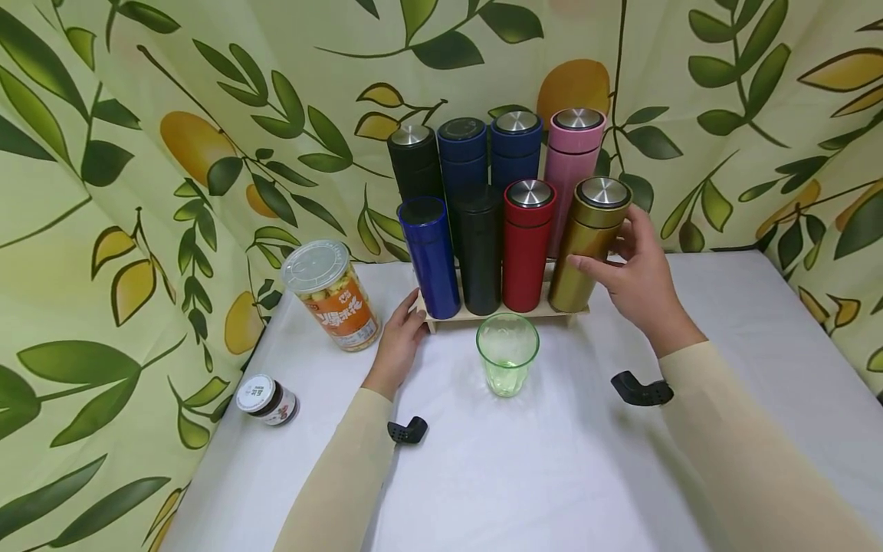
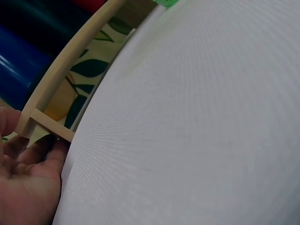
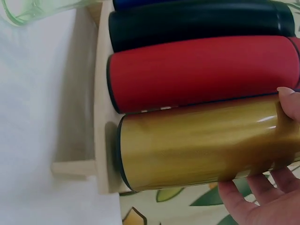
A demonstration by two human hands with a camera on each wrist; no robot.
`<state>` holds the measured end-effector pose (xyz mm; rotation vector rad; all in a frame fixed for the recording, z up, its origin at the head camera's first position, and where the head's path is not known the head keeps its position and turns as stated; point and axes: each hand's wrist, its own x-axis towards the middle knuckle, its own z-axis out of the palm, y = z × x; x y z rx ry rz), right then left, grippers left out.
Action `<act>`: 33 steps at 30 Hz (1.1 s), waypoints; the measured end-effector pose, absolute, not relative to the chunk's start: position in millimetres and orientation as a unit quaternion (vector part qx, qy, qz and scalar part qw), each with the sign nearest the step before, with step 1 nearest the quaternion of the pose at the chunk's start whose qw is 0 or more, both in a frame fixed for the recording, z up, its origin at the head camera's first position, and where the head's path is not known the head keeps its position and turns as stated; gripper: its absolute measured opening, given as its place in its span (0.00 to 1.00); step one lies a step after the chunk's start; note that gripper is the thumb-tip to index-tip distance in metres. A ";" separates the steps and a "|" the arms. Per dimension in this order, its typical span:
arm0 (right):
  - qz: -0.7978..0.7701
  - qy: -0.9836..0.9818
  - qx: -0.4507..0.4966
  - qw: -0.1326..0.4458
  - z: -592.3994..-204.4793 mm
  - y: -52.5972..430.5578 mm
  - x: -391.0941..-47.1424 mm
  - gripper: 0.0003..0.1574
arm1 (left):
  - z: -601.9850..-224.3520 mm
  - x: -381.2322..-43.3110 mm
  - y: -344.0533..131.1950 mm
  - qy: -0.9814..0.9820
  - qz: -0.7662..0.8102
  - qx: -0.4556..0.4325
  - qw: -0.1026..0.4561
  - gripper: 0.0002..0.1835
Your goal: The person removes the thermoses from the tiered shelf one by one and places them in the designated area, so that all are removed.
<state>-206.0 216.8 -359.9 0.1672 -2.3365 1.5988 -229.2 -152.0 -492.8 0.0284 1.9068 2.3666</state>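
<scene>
Gold and cylindrical, the metallic flask (image 1: 588, 249) at the right end of a pale wooden rack (image 3: 101, 154) is gripped between the thumb and fingers of the right hand (image 1: 645, 284), while the left hand (image 1: 398, 343) grips the opposite end, presumably to steady it. Just left of that hand, a clear plastic tub (image 1: 343, 310) holds yellowish pieces; to its right, a green-tinted glass tumbler (image 1: 507, 355) has contents I cannot make out.
</scene>
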 end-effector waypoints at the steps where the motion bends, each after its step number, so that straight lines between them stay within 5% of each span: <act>1: 0.556 -0.814 0.058 0.157 -358.4 218.9 -205.4 0.61 | -493.3 -229.7 -151.9 0.625 0.779 0.010 0.052 0.32; 11: 0.548 -0.815 0.036 0.185 -348.0 242.4 -207.9 0.58 | -494.5 -230.7 -153.0 0.623 0.780 0.012 0.051 0.33; 33: 0.562 -0.810 -0.085 0.146 -380.1 295.1 -246.2 0.62 | -492.7 -230.2 -152.4 0.618 0.784 0.014 0.053 0.32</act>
